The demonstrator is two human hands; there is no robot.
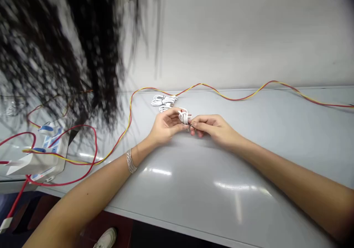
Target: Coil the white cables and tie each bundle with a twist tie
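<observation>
Small white cable coil [184, 117] pinched at centre between the narrowly closed fingers [197, 124] of left hand [166, 127] and right hand [214, 131], above grey tabletop [193, 203]; second white coil [163, 100] at 11 o'clock, red-and-yellow wire [235, 99] beyond

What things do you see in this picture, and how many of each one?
Held cable coil: 1, white, between both hands.
Cable bundle: 1, white, on the table behind the hands.
Twin wire: at least 1, red and yellow, along the table's back edge and looping left.
Plastic box: 1, white with blue parts, at left among the wire.
Table: 1, light grey, below the hands.
Shoe: 1, white, on the floor below the table edge.
Bracelet: 1, silver, on the left wrist.
Hair: dark, blurred, upper left.
Left hand: 1, on the coil.
Right hand: 1, on the coil.
</observation>
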